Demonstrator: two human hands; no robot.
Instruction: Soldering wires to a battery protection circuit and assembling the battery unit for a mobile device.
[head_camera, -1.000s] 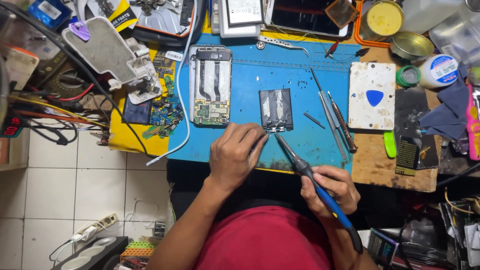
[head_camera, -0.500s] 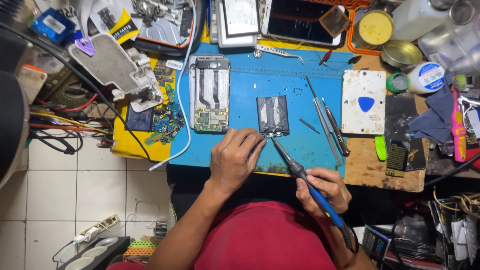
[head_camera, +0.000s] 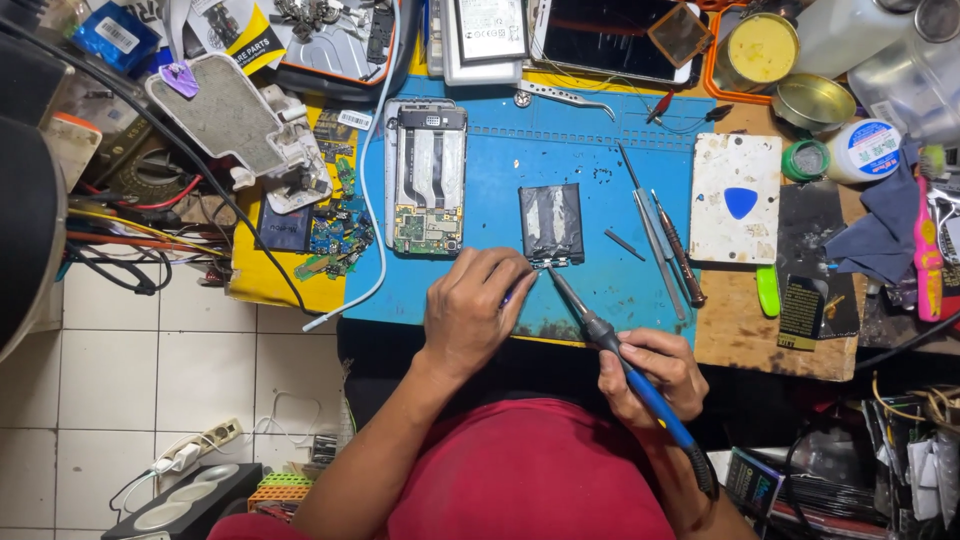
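My right hand (head_camera: 655, 372) grips a blue-handled soldering iron (head_camera: 600, 335) whose tip points up-left to the lower edge of a small black phone battery (head_camera: 551, 224) on the blue work mat (head_camera: 600, 150). My left hand (head_camera: 470, 310) rests on the mat just left of the tip, its fingers pinched on something small near the battery's lower left corner; what it pinches is hidden. An opened phone body (head_camera: 427, 178) with exposed circuit board lies to the left of the battery.
Screwdrivers (head_camera: 680, 250) and a thin probe (head_camera: 645, 225) lie right of the battery, tweezers (head_camera: 565, 97) at the mat's top. A white block with a blue pick (head_camera: 737, 198), tins (head_camera: 760, 48), a glue bottle (head_camera: 865, 150), phones (head_camera: 610, 35) and cables (head_camera: 130, 235) crowd the bench.
Both hands stay at the battery's lower edge. The soldering iron tip has moved slightly closer to the battery; the view has shifted a little.
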